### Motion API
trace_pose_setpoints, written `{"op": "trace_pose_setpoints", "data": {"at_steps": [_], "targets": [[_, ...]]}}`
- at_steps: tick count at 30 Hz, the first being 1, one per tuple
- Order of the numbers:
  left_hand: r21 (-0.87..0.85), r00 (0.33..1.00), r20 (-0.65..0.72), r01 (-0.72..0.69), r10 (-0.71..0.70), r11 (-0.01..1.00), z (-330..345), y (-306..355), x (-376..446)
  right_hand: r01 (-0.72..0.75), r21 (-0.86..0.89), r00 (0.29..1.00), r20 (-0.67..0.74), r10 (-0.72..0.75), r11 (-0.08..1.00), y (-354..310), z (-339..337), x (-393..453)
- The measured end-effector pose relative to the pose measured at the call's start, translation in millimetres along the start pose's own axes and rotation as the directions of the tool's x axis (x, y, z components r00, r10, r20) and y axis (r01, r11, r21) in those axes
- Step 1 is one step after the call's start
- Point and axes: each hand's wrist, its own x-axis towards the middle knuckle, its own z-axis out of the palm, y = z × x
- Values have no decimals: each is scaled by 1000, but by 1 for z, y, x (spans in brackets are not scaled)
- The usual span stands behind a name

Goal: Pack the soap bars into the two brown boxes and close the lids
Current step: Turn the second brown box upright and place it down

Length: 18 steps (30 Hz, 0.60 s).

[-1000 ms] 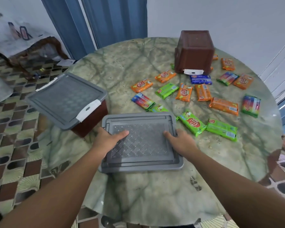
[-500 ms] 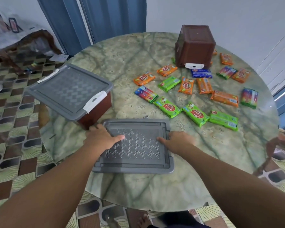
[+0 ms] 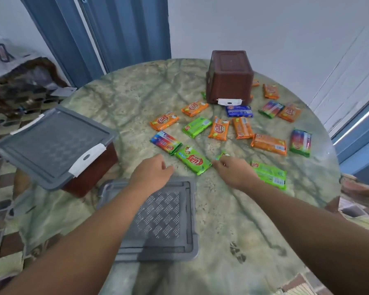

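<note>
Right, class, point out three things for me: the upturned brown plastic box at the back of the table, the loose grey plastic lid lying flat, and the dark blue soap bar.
upturned brown plastic box [image 3: 229, 81]: head view, front wall.
loose grey plastic lid [image 3: 164, 218]: head view, patterned centre panel.
dark blue soap bar [image 3: 239, 111]: head view, middle of wrapper.

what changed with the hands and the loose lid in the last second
Both hands left the loose grey lid, which now lies free on the table. The left hand and right hand reached forward to the soap bars; the right touches a green bar. Both boxes and the other bars stayed put.
</note>
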Motion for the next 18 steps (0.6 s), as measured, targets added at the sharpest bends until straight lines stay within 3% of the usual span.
{"op": "trace_pose_setpoints", "data": {"at_steps": [4, 8, 13, 18], "targets": [[-129, 1000, -7, -28, 27, 991, 18, 62, 38, 11, 49, 998, -61, -8, 999, 33, -44, 51], [-367, 998, -23, 45, -58, 929, 43, 152, 85, 41, 102, 994, -102, -31, 994, 81, -85, 120], [-674, 951, 22, 242, -308, 698, 79, 258, 151, 76, 117, 997, -36, -72, 990, 143, -136, 198], [-828, 872, 24, 291, -489, 479, 76, 333, 218, 81, 134, 997, -2, -82, 988, 181, -173, 268]]}}
